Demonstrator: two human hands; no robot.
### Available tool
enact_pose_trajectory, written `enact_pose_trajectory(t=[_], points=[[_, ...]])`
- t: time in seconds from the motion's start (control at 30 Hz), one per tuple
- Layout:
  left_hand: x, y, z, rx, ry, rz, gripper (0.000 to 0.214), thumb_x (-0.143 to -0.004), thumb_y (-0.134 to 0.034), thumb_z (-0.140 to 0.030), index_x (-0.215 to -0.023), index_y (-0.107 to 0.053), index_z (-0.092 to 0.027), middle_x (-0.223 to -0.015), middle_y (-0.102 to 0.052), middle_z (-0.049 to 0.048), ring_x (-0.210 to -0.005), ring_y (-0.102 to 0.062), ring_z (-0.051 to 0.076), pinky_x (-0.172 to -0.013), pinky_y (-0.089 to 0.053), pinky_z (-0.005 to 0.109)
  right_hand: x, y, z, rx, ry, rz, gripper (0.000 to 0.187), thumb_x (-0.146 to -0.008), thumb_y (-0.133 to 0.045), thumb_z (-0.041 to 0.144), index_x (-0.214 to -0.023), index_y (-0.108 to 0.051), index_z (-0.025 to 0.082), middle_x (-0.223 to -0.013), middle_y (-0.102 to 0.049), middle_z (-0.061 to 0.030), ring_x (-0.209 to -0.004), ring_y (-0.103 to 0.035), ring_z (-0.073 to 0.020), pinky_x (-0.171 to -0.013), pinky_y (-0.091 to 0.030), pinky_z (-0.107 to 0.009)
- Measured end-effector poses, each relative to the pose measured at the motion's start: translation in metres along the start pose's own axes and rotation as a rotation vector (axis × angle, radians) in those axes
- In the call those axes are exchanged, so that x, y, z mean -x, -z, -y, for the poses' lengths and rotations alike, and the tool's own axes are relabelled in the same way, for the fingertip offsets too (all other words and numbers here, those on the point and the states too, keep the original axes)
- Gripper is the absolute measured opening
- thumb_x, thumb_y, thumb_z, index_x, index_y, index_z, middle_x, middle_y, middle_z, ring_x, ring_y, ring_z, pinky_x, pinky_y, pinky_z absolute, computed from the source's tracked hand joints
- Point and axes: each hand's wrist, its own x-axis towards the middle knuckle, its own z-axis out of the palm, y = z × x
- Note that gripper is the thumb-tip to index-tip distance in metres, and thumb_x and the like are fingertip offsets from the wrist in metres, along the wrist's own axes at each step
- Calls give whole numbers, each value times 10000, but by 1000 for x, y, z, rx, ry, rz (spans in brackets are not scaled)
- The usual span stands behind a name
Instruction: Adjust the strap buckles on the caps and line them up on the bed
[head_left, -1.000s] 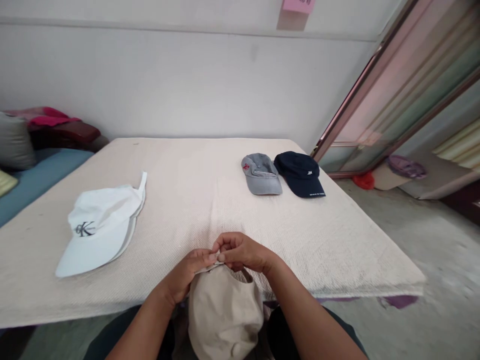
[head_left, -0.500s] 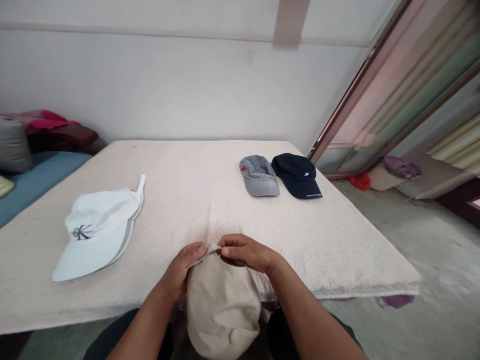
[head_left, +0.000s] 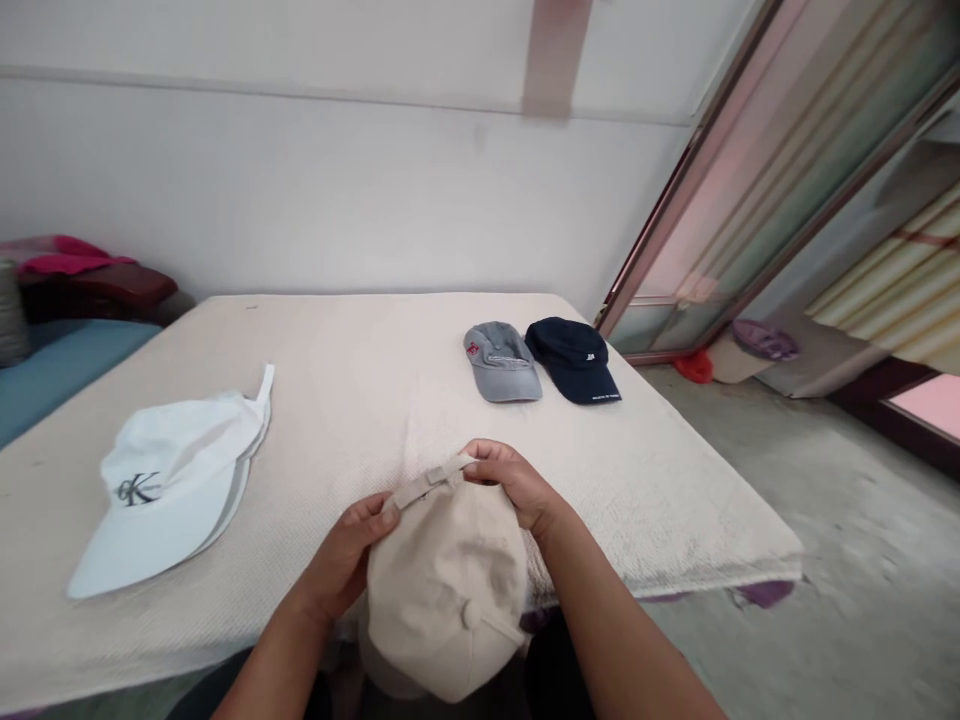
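Observation:
A beige baseball cap (head_left: 450,580) hangs at the near edge of the table, its crown button facing up and its back strap (head_left: 429,482) stretched toward the far side. My left hand (head_left: 352,545) pinches the strap's left end between thumb and fingers. At the other end of the strap, my right hand (head_left: 514,482) is closed with the thumb on top. A small buckle shows on the strap between both hands. White caps (head_left: 176,475), stacked together with a black "CK" style logo on the upper one, lie to the left.
Toward the back right of the cloth-covered table (head_left: 337,350) sit a grey cap (head_left: 502,365) and a navy cap (head_left: 574,360), side by side. A wall rises behind. A bin (head_left: 742,355) stands on the floor at right; a blue-covered seat (head_left: 75,355) is at left.
The beige cap has opened out and lifted slightly, and its strap now stretches between my hands with the buckle showing. My right hand has shifted right and away. The view has turned slightly right.

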Motion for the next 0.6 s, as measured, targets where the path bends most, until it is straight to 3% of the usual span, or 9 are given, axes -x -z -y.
enact_pose_trajectory(t=[0.13, 0.3, 0.43, 0.5, 0.6], points=[[-2, -2, -4, 150, -66, -165, 155, -733, -702, -229, -854, -714, -134, -759, -735, 74, -651, -670, 195, -625, -499, 271, 1, 3, 3, 4, 5, 31, 149, -656, -722, 189, -762, -623, 156, -613, -573, 32, -489, -463, -75, -479, -325, -203], [-9, 2, -18, 385, -17, -259, 336, -832, -546, -393, -1020, -693, -157, -836, -744, 97, -954, -664, 304, -858, -503, 395, 8, 5, 3, -71, 88, 120, 213, -790, -660, 353, -843, -641, 148, -791, -619, -13, -686, -539, -108, -639, -416, -227], [-19, 10, -26, 496, -172, -438, 305, -889, -437, -306, -1032, -680, -190, -822, -743, 74, -929, -675, 272, -865, -513, 390, 13, 7, -2, -85, 26, 184, 293, -777, -672, 420, -875, -633, 147, -802, -621, -22, -695, -543, -118, -639, -424, -236], [-23, 10, -24, 510, -215, -469, 292, -892, -433, -260, -1023, -679, -170, -836, -742, 74, -883, -684, 252, -851, -521, 381, 13, 8, -5, -81, 16, 177, 298, -743, -717, 383, -892, -633, 139, -781, -627, -23, -674, -549, -118, -630, -426, -235], [-26, 3, -16, 468, -230, -450, 279, -891, -456, -256, -1028, -679, -159, -875, -743, 69, -841, -686, 225, -806, -534, 343, 9, 10, -6, -139, 108, 66, 249, -728, -739, 304, -876, -631, 136, -745, -630, -11, -625, -541, -101, -601, -417, -221]])
